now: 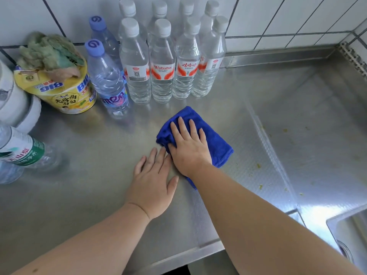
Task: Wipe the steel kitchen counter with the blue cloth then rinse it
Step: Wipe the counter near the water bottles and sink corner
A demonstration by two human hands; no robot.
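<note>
Pressing right hand flat on cloth, not gripping; left hand resting open beside it. Am seeing crumbs lying rightward, toward sink.

Folded blue microfibre cloth flat on steel desk, before clear plastic water bottles; yellow noodle tub at left, steel sink at right.
</note>
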